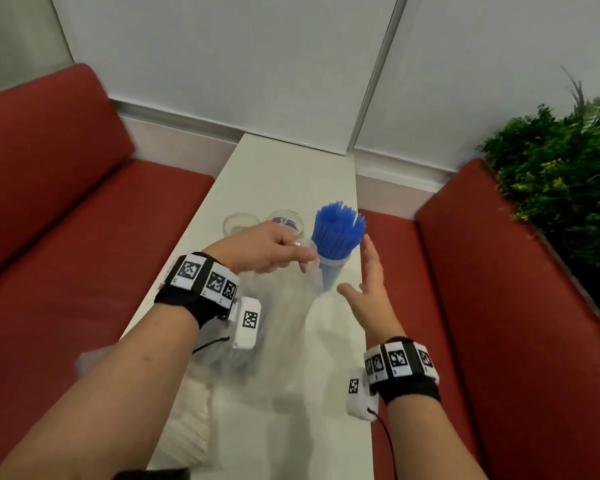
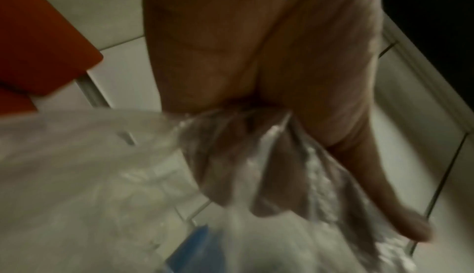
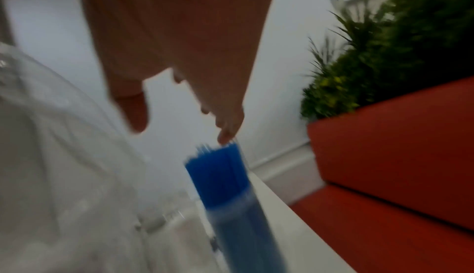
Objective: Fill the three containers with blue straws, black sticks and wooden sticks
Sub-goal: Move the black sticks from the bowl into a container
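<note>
Left hand point(image 1: 260, 249) pinches a clear plastic bag point(image 1: 284, 306); right hand point(image 1: 369, 289), released, hovers beside the container point(image 1: 331, 271) of blue straws point(image 1: 338, 230).

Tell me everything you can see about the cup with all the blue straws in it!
The clear plastic cup stands near the right edge of the white table, leaning slightly. It is packed with thin blue plastic straws that rise well above its rim and fan out at the top. Crumpled clear plastic wrap, gripped by the left hand, lies against its left side. The open right hand hovers close on its right; whether it touches is unclear.
</note>
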